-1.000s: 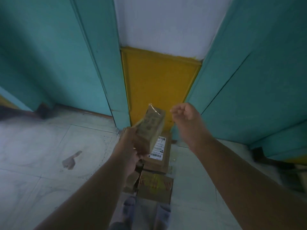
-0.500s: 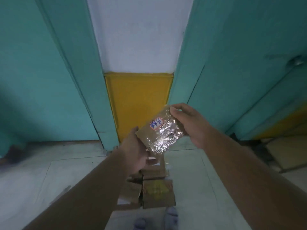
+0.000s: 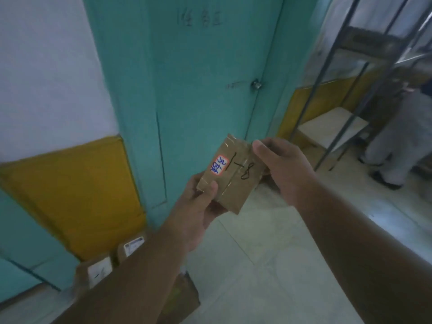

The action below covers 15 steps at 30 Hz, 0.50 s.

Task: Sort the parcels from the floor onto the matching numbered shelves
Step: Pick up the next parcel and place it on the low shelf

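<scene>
A: Where is the parcel (image 3: 230,176) right now?

B: Up in front of the chest, held by both hands. The left hand (image 3: 198,206) grips its near lower corner, thumb pressed on top and fingers curled underneath. The right hand (image 3: 284,169) pinches the far edge, thumb on the taped face.

A: Can the marking be read?

B: There is a red-bordered sticker (image 3: 219,165) with blue handwriting, and black marker beside it that looks like "1-8" (the picture is soft, so I would not swear to it). That is my first worry: a misread number sends the parcel to the wrong shelf.

A: And the grip itself?

B: The wrapping is glossy tape, which I judge to be slippery. Both hands hold only at corners and edges, so if one lets go early the parcel could pivot out of the other and drop to the floor (image 3: 268,265).

A: Anything in the way?

B: More parcels (image 3: 131,247) lie on the floor by the left forearm, close to the feet, so a step without looking could trip on them or crush one. The metal shelf rack (image 3: 364,73) stands to the right, well apart from the hands, with another person (image 3: 397,141) beside it; turning that way quickly could mean a bump
</scene>
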Each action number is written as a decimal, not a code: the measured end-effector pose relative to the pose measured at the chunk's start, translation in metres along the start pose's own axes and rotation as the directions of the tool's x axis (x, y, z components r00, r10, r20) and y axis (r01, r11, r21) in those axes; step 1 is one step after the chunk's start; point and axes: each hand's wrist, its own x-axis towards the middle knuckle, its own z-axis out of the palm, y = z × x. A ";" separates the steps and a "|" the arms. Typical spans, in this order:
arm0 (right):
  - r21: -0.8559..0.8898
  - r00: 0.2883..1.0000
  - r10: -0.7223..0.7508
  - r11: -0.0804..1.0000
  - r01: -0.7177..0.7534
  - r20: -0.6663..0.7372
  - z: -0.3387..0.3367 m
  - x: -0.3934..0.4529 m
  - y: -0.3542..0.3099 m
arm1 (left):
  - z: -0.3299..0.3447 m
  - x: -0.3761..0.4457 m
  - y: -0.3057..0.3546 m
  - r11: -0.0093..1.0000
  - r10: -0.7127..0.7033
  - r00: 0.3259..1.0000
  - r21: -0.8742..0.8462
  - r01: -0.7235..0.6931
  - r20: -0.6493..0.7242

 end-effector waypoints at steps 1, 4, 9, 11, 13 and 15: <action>0.012 1.000 0.001 1.000 -0.001 -0.024 -0.023 -0.002 0.006 | 0.018 0.006 -0.012 1.000 -0.004 1.000 -0.023 0.004 0.030; 0.001 0.992 -0.037 0.999 0.037 -0.117 -0.099 -0.007 0.028 | 0.077 0.025 -0.059 0.999 -0.040 0.995 -0.003 0.040 0.094; 0.072 0.962 0.112 0.993 -0.097 -0.248 -0.244 -0.006 0.083 | 0.191 0.054 -0.155 0.977 -0.139 0.983 0.179 0.117 0.118; 0.128 0.936 0.195 0.978 -0.164 -0.293 -0.296 -0.005 0.111 | 0.232 0.067 -0.195 0.957 -0.212 0.971 0.226 0.184 0.107; 0.174 0.902 0.269 0.960 -0.222 -0.338 -0.339 -0.002 0.136 | 0.263 0.080 -0.230 0.923 -0.288 0.954 0.287 0.255 0.078; 0.205 0.878 0.324 0.942 -0.265 -0.353 -0.376 0.009 0.159 | 0.287 0.098 -0.258 0.890 -0.339 0.938 0.345 0.297 0.067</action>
